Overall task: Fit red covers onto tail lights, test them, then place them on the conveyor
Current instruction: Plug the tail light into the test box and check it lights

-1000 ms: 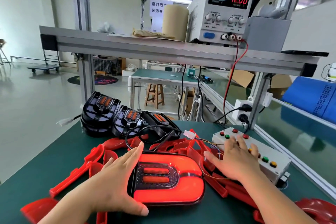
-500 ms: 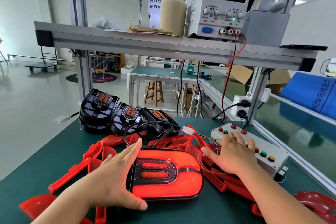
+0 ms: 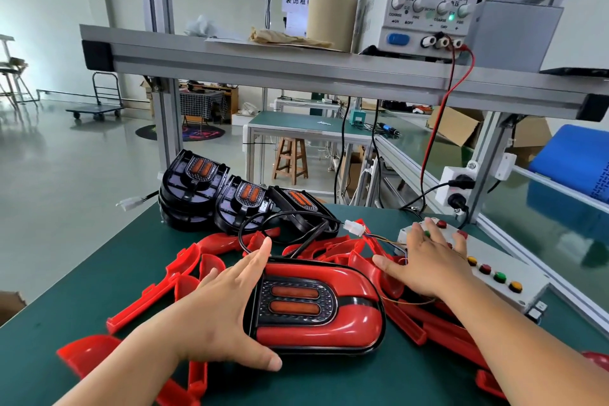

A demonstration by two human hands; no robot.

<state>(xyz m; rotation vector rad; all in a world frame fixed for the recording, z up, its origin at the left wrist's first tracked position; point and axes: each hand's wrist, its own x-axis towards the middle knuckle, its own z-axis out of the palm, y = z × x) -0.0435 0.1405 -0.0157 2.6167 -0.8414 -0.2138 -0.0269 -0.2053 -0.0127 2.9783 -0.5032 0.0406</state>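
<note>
A tail light with its red cover fitted (image 3: 321, 308) lies flat on the green table, unlit. My left hand (image 3: 224, 310) cups its left end, fingers straight along the far edge and thumb along the near edge. My right hand (image 3: 428, 262) lies flat on the white button box (image 3: 501, 277), fingertips on the red and green buttons at its far end. A black cable with a white plug (image 3: 354, 227) runs from the light toward the box. Loose red covers (image 3: 155, 293) lie around the light. Bare black tail lights (image 3: 244, 199) are stacked behind.
A power supply (image 3: 425, 0) on the overhead shelf reads 0.01 A and 12.00 V, red and black leads hanging down to the right. The glass-sided conveyor (image 3: 543, 224) runs along the right. The shelf beam (image 3: 296, 66) crosses overhead.
The tail light has stopped glowing bright red and is now dark. My right hand's fingers have shifted further up the button box. The supply's current reading has changed.
</note>
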